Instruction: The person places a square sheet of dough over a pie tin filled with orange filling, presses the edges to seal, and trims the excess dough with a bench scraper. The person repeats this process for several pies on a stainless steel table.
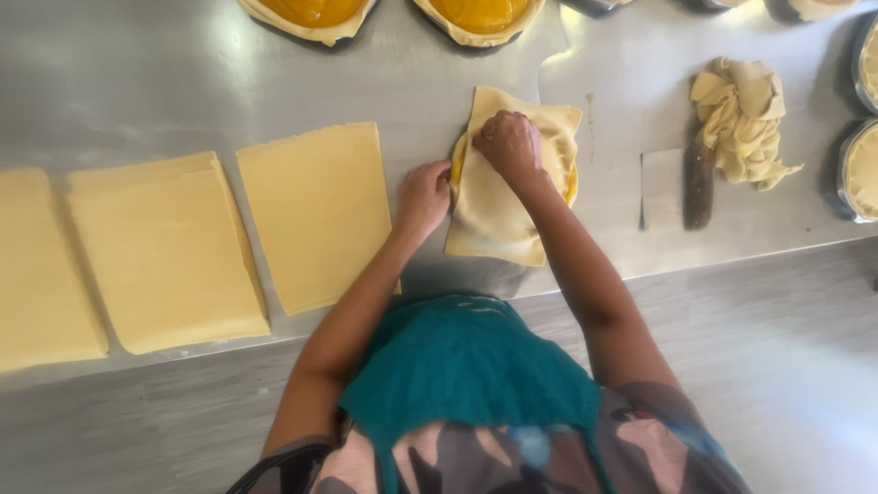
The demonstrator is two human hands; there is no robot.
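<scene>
The person stands at a steel table (137, 82) and leans over a pie (569, 183) set near its front edge; a square dough sheet (489, 215) is draped over the pie, its corners hanging past the yellow rim. The right hand (509, 144) rests on top of the sheet with the fingers curled down, pressing the dough rather than gripping it; the left hand (423, 197) is at the sheet's left edge, fingers bent against the side of the pie, and whether they pinch the dough I cannot tell. To the left lie three flat dough slabs (165, 252) side by side, the nearest just beside the left hand. To the right, a scraper (677, 187) with a dark handle lies flat, touching a heap of dough scraps (743, 119). Two open pies with orange filling (311, 14) sit along the far edge; more covered pies (861, 169) line the right edge.
</scene>
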